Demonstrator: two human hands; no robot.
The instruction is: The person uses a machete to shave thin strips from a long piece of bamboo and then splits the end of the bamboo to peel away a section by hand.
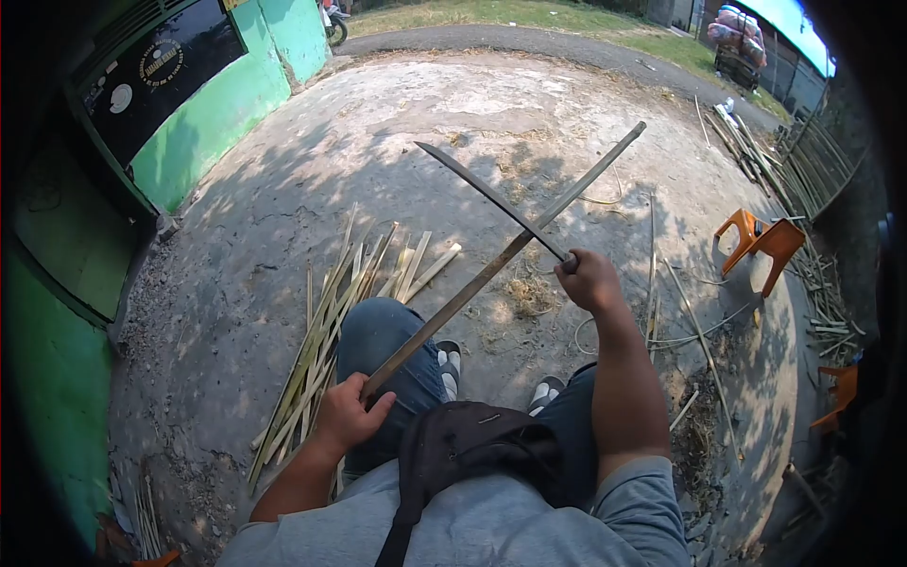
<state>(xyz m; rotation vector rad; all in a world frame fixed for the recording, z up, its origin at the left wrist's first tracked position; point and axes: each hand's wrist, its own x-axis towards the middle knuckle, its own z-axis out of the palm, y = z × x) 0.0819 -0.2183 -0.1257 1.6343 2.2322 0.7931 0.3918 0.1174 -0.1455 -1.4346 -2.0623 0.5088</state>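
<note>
A long bamboo strip (463, 295) runs diagonally from my lap up to the right. My left hand (351, 414) is closed round its lower end, near my left knee. In my right hand (591, 281) is the handle of a long dark machete (484, 189), whose blade points up and to the left. Blade and strip cross just above and left of my right hand; whether the edge bites into the strip is too small to tell. Beside my left leg lies a pile of split bamboo strips (326, 350) on the ground.
An orange plastic chair (777, 248) lies at the right, near bamboo pieces (827, 302). Thin strips (701, 335) lie on the ground to the right. A green wall (222, 118) stands at the left. A loaded vehicle (737, 47) is far back right.
</note>
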